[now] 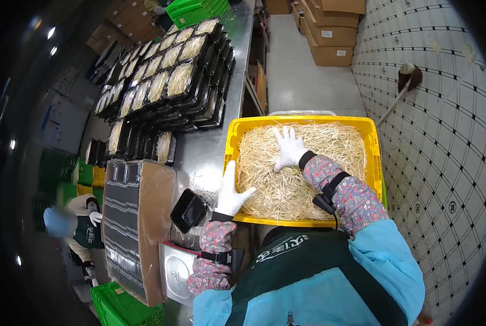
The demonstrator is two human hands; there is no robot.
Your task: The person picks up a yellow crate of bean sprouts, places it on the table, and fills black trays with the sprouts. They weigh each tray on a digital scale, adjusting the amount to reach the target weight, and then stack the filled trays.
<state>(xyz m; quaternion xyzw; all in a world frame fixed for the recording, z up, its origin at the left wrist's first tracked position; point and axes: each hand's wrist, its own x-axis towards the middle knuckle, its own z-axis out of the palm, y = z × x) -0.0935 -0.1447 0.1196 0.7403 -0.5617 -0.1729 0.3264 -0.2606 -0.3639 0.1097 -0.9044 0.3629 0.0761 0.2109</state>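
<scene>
A yellow crate [374, 155] is filled with pale, thin strands [324, 190] that look like sprouts. My right hand [289, 149], in a white glove, lies on the strands near the crate's middle, its fingers spread. At the crate's left rim is my left hand [232, 191], also gloved; its fingers point forward and the thumb stands apart over the strands. Neither hand visibly holds anything. Just left of it, a black plastic tray [189, 211] sits tilted on or beside the scale [177, 271], and loose strands are scattered around the tray.
Stacked black trays of strands [180, 79] cover the far left of the metal table [199, 149]. A carton of black trays [158, 217] stands at the left, above a green crate [126, 304]. Another person [82, 225] is beyond it. Cardboard boxes [332, 35] line the aisle.
</scene>
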